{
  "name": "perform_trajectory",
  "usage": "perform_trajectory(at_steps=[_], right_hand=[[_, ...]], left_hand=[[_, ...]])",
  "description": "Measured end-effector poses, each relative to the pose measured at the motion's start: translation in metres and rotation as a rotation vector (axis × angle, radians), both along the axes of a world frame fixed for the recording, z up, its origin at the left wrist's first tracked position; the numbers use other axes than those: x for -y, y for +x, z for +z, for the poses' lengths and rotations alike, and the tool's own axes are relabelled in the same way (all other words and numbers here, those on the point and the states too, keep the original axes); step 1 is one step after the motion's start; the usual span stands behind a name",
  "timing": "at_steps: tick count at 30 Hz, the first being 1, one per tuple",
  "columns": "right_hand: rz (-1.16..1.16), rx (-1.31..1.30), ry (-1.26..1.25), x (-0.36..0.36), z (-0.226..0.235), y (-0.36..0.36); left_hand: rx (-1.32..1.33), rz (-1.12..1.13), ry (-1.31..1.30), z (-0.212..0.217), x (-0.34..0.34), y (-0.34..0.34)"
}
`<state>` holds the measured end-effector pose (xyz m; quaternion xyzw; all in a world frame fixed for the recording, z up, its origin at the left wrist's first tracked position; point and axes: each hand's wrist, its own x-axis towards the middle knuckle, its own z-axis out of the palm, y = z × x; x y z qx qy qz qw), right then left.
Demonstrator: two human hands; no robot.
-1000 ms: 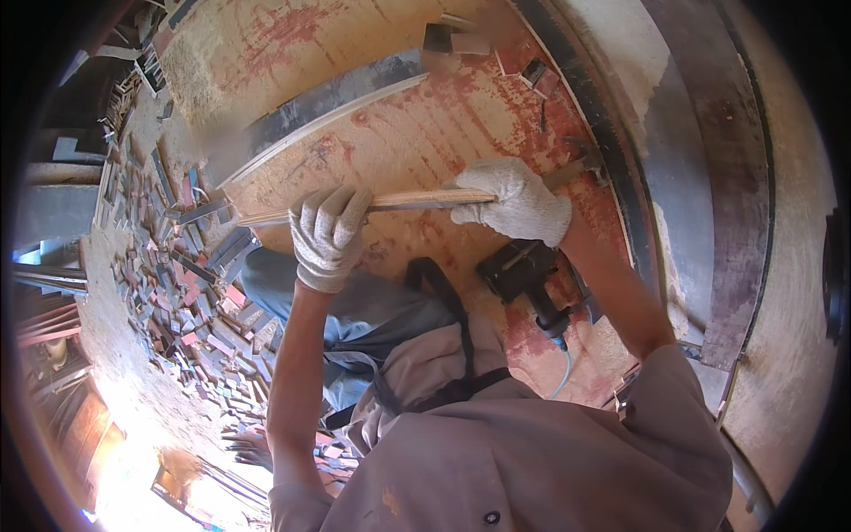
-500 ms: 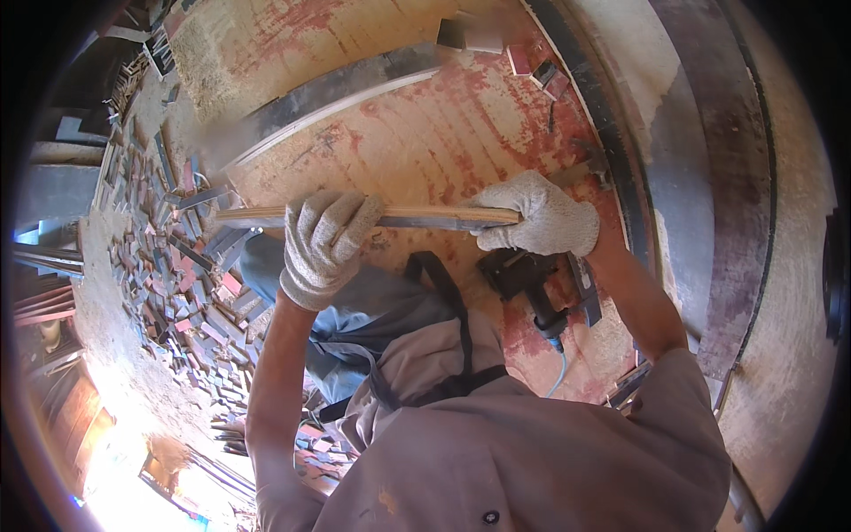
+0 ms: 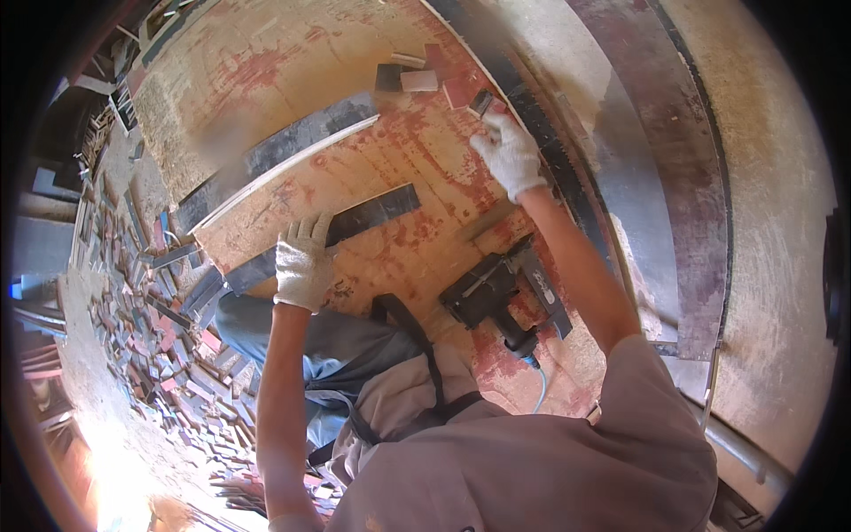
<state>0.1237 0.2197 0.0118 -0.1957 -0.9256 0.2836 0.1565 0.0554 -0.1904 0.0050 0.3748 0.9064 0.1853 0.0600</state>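
Both my hands wear white work gloves. My left hand (image 3: 303, 259) presses down on a long dark wooden strip (image 3: 377, 210) that lies flat on the red-stained plywood board (image 3: 408, 151). My right hand (image 3: 508, 152) reaches to the far right edge of the board and closes its fingers on a small dark wood offcut (image 3: 481, 102). A black hand-held power saw (image 3: 496, 291) rests on the board near my body, between my arms.
Small offcut blocks (image 3: 417, 78) lie at the board's far end. A longer dark plank (image 3: 275, 160) runs along the board's left edge. Several wood scraps (image 3: 160, 328) litter the ground at left. Dark boards and a concrete slab (image 3: 674, 177) are at right.
Both hands held the long strip up across the board; now it lies flat under my left hand. My right hand let go and reached far right to the small offcut.
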Motion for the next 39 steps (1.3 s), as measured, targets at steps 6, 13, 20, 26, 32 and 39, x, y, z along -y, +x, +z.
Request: perform_trajectory(at_steps=[6, 13, 20, 26, 32, 39], right_hand=[[-0.022, 0.160, 0.356, -0.054, -0.011, -0.038], [0.046, 0.223, 0.362, -0.027, 0.006, -0.087], [0.227, 0.129, 0.467, 0.004, -0.001, -0.126], [0.283, -0.131, 0.321, 0.007, -0.016, -0.103], [0.234, -0.194, 0.493, 0.010, -0.012, -0.088], [0.379, -0.063, 0.455, 0.020, -0.016, -0.158]], left_hand=[[0.057, 0.061, -0.061, -0.014, -0.016, 0.003], [0.066, 0.088, -0.080, -0.011, -0.014, 0.009], [0.104, 0.096, -0.032, -0.005, -0.015, 0.015], [0.158, 0.130, -0.056, -0.005, -0.014, 0.014], [0.164, 0.154, -0.057, -0.003, -0.017, 0.013], [0.185, 0.183, -0.023, -0.011, -0.011, 0.012]])
